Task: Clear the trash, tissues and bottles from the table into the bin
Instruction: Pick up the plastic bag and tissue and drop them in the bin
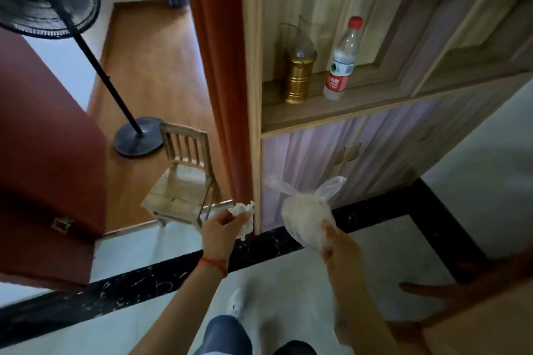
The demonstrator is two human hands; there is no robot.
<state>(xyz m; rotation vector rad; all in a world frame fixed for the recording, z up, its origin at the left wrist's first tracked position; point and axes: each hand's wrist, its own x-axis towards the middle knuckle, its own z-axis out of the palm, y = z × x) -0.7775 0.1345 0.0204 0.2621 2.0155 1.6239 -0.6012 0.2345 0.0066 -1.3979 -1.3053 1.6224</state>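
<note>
At lower centre of the frame, the left hand [222,225] has its fingers [240,217] closed around a crumpled white tissue [242,212]. Just right of it, the right hand [336,242] grips a knotted clear plastic bag [307,216] from below. Farther off, upper right, a red-capped water bottle [343,63] stands upright on the cabinet shelf [311,112] beside a gold lantern [298,78].

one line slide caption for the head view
Left hand carries a crumpled tissue, right hand a tied plastic bag, walking toward a small wooden chair.
</note>
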